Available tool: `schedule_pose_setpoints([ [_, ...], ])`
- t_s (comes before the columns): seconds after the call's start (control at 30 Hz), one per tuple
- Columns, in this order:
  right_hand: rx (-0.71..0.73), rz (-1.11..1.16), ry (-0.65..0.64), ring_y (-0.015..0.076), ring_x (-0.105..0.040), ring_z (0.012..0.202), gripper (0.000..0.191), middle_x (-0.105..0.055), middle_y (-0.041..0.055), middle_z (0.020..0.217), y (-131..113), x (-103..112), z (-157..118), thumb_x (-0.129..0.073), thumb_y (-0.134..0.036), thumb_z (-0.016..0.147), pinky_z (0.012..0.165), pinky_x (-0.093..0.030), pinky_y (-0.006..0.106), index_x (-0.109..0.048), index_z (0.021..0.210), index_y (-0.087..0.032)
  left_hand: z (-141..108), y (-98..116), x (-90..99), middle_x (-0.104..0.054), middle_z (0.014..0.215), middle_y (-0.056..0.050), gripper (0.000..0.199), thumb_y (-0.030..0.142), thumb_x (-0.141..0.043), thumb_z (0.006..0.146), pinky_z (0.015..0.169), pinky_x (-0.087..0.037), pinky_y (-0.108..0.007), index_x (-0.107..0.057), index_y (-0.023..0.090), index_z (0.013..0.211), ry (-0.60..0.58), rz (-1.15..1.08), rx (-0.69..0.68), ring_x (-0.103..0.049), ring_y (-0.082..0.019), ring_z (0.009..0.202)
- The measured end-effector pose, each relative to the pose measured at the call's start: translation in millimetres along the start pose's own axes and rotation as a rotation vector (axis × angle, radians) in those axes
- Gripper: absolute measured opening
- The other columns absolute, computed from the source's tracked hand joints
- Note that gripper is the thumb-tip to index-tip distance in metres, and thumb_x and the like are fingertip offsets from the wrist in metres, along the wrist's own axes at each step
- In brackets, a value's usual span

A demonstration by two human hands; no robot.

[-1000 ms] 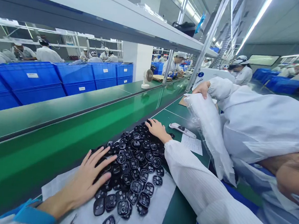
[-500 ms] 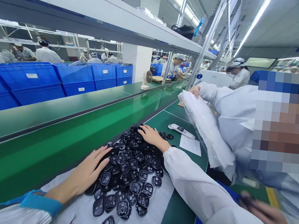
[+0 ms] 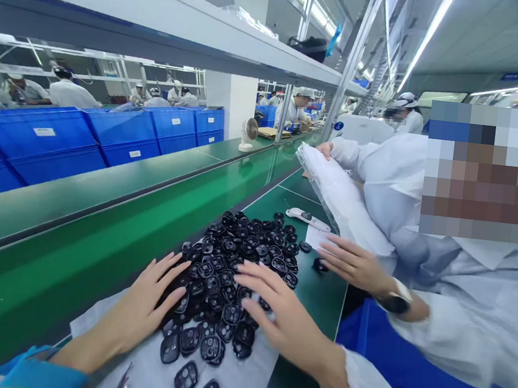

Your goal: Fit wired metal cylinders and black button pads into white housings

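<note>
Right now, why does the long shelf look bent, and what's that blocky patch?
Head view: what looks like a wide lens bends the overhead shelf toward the picture's edges; the blocky patch is pixelation hiding the head of a nearby person; the ceiling light tubes glare white.

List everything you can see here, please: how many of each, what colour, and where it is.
plastic shells: dozens, black, heaped on the sheet
sheet: one, white, on the bench mat
handheld device: one, white, beyond the pile
paper: one, white, beside the device
plastic bag: one, clear with white contents, held by a co-worker
storage bins: several, blue, beyond the conveyor
desk fan: one, white, on the far ledge
carry bag: one, black, on the overhead shelf
left hand: one, open on the pile, blue cuff
right hand: one, open on the pile, white sleeve
</note>
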State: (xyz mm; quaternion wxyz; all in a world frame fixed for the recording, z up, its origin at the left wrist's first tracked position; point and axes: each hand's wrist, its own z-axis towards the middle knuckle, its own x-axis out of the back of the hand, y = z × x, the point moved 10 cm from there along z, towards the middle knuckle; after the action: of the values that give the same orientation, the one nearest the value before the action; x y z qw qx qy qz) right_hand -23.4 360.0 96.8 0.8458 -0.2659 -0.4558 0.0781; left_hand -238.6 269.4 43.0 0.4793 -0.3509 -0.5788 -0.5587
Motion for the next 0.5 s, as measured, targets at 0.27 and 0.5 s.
schedule_pose_setpoints([
  [0.27,-0.523,-0.257,0.456,0.0311,-0.059,0.135,0.037,-0.059,0.0131,0.147,101,70,-133,-0.049,-0.042,0.105,0.108,-0.055,0.052,-0.056,0.138,-0.026,-32,29,14.6,-0.034,0.167,0.005,0.061,0.048,-0.041,0.109,0.123,-0.026,-0.069,-0.015,0.047,0.164,0.046,0.15,-0.169,-0.034,-0.031,0.154],
  [0.5,-0.655,-0.31,0.262,0.0343,-0.047,0.147,0.055,-0.053,0.0196,0.154,166,50,-102,-0.044,-0.037,0.101,0.126,-0.027,0.06,-0.05,0.15,-0.013,-45,42,27.4,-0.037,0.166,0.004,0.061,0.048,-0.037,0.108,0.124,-0.024,-0.066,-0.015,0.046,0.165,0.123,0.215,-0.182,-0.036,-0.03,0.153],
])
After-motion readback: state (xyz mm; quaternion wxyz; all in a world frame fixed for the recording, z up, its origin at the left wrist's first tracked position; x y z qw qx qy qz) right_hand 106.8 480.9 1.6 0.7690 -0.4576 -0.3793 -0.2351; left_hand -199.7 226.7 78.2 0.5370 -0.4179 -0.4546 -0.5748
